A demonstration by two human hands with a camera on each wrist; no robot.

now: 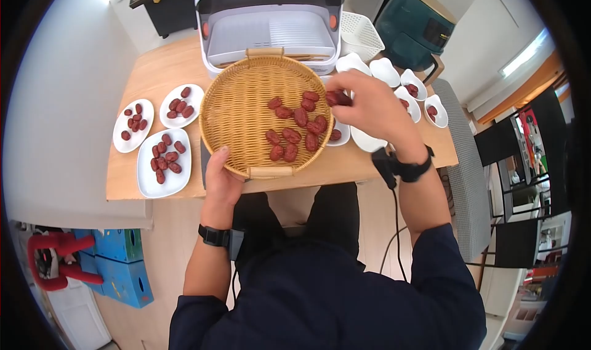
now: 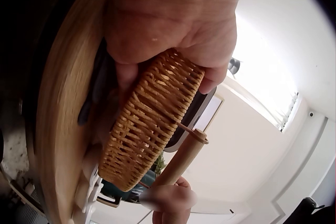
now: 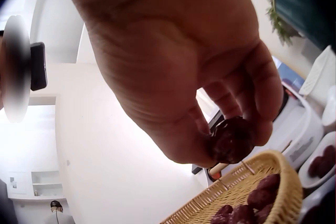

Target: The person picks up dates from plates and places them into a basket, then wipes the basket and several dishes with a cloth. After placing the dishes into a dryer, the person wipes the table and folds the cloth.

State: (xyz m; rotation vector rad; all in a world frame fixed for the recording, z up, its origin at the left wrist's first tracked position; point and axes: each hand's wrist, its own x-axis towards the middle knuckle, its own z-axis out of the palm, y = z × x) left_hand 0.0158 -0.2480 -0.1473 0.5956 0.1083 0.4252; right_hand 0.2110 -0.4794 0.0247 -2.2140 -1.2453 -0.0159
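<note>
A round woven basket [image 1: 234, 113] with two wooden handles holds several wrinkled dried red dates [image 1: 300, 117], gathered on its right side. My left hand [image 1: 223, 181] grips its near-left rim, the thumb over the edge and the fingers underneath; the left wrist view shows the woven side [image 2: 152, 121] against the palm. Over the basket's right rim, my right hand [image 1: 374, 107] pinches a red date [image 3: 232, 141] between thumb and fingertips. More dates lie on white plates [image 1: 175, 185] to the left. Small white bowls [image 1: 385, 72] stand to the right, some with dates in them.
A white and grey appliance [image 1: 271, 27] with an open front stands behind the basket on the wooden table [image 1: 157, 64]. At the back right are a white perforated basket [image 1: 360, 36] and a dark green air fryer [image 1: 409, 27]. A grey chair [image 1: 462, 184] adjoins the table's right side.
</note>
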